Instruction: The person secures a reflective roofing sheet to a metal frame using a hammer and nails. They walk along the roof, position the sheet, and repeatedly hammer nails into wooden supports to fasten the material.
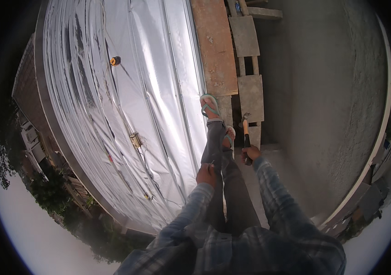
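Note:
My right hand (251, 154) is closed round the dark grip of a hammer (246, 134). The hammer has a light wooden-coloured neck, and its metal head points away from me, above grey boards. In front of my left thigh, my left hand (206, 175) is closed, its fingers pinched on a thin, nail-like piece (213, 162), too small to make out well. My left foot (210, 108), in a flip-flop, stands by the edge of a shiny silver foil sheet (158, 82). The other flip-flopped foot (230, 134) is partly hidden by my leg.
A reddish-brown board (214, 50) runs ahead, beside grey planks (249, 96) with gaps between them. On the foil lie an orange-and-black tape measure (115, 61), a small boxy object (136, 140) and a cord. A grey concrete wall (323, 91) rises at right.

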Available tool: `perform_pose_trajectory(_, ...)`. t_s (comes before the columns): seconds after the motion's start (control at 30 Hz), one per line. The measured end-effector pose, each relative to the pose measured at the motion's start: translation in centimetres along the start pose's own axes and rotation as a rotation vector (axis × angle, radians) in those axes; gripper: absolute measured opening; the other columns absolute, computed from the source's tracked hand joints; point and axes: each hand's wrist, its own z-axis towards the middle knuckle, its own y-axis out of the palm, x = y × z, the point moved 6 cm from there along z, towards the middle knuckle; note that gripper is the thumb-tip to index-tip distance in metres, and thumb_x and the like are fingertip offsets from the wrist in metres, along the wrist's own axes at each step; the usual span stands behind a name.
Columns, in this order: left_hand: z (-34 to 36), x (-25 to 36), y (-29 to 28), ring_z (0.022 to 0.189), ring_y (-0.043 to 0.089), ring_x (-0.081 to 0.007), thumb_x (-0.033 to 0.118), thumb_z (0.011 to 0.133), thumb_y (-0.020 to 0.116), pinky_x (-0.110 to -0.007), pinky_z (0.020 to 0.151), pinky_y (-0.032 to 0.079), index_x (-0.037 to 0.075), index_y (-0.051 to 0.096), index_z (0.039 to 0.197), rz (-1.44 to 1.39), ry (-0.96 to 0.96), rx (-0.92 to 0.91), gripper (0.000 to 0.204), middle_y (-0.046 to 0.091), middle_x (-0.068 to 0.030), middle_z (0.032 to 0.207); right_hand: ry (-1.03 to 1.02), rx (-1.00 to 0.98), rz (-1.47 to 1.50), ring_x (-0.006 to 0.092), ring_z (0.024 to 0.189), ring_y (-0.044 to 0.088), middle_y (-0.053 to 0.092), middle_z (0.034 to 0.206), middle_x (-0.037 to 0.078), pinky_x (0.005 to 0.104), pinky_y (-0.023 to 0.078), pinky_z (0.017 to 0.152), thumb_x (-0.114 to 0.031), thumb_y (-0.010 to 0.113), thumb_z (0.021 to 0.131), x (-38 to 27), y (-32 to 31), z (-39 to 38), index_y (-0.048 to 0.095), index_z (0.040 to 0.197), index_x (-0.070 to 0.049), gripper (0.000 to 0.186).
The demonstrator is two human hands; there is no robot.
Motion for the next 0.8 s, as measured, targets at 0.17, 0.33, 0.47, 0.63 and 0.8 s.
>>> perform_pose_trajectory(0.17,1.5,0.3,0.9,0.085,0.058,-0.0366,0.026,0.089,0.046,-0.045,0.073,0.044,0.007,0.056,0.091,0.068,-0.017,-0.054,0.021,0.061,-0.0166,0.089,-0.13,0.126,0.543,0.0203,0.062,0.056,0.053,0.076,0.01,0.0369,0.055,0.06,-0.011,0.044,0.091,-7.0,-0.4,9.7,0.046,0.095,-0.002,0.01)
perform_pose_trajectory(0.33,2.4,-0.7,1.2,0.087,0.058,-0.0355,0.025,0.09,0.046,-0.044,0.074,0.045,0.007,0.055,0.091,0.083,-0.043,-0.072,0.02,0.062,-0.0158,0.09,-0.24,0.015,0.729,0.0204,0.065,0.056,0.055,0.07,0.008,0.0337,0.053,0.06,-0.02,0.054,0.089,-11.9,1.3,14.9,0.048,0.091,-0.004,0.018)
perform_pose_trajectory(0.47,1.7,-0.5,0.7,0.089,0.058,-0.0356,0.026,0.09,0.046,-0.044,0.076,0.044,0.007,0.054,0.094,0.066,-0.025,-0.084,0.021,0.062,-0.0163,0.093,-0.254,-0.281,0.884,0.0149,0.063,0.055,0.053,0.067,0.003,0.0252,0.048,0.056,-0.015,0.059,0.086,-12.0,3.2,14.0,0.051,0.086,-0.006,0.012)
perform_pose_trajectory(0.63,1.6,-1.9,1.0,0.091,0.057,-0.0367,0.029,0.09,0.045,-0.045,0.078,0.044,0.007,0.055,0.099,0.109,-0.102,-0.122,0.026,0.061,-0.0179,0.095,-0.23,-0.424,1.006,0.0106,0.061,0.053,0.052,0.066,0.001,0.023,0.046,0.055,-0.012,0.061,0.083,-12.8,4.9,12.1,0.052,0.082,-0.007,0.01)
perform_pose_trajectory(0.8,1.7,-2.2,1.5,0.09,0.057,-0.0373,0.03,0.09,0.044,-0.046,0.079,0.044,0.007,0.056,0.098,0.101,-0.111,-0.119,0.027,0.061,-0.0179,0.094,-0.244,-0.409,1.045,0.012,0.061,0.052,0.052,0.065,0.002,0.0244,0.047,0.055,-0.008,0.058,0.083,-12.2,5.4,11.8,0.051,0.081,-0.007,0.007)
